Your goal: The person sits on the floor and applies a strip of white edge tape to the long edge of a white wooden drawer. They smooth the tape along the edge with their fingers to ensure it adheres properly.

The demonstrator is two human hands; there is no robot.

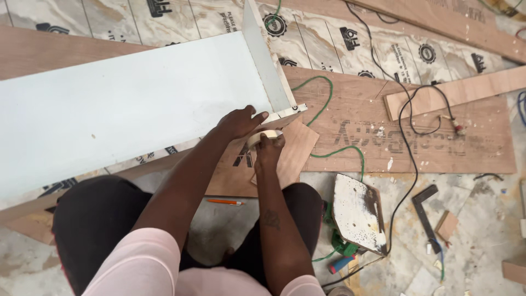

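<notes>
The left hand (239, 121) rests with its fingers spread flat on the corner of the white board (126, 104). Just below them, the right hand (269, 147) has its fingers clamped on a roll of pale tape (257, 137), which touches the board's edge. An orange pencil (226, 201) lies on the floor below both hands.

Two hands (241, 121), one tape roll (257, 138), one orange pencil (225, 201), one square (425, 211).

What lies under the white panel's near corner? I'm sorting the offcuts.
Under the white panel a small plywood offcut pokes out, beside the right hand holding a tape roll. Anything farther beneath is covered.
</notes>
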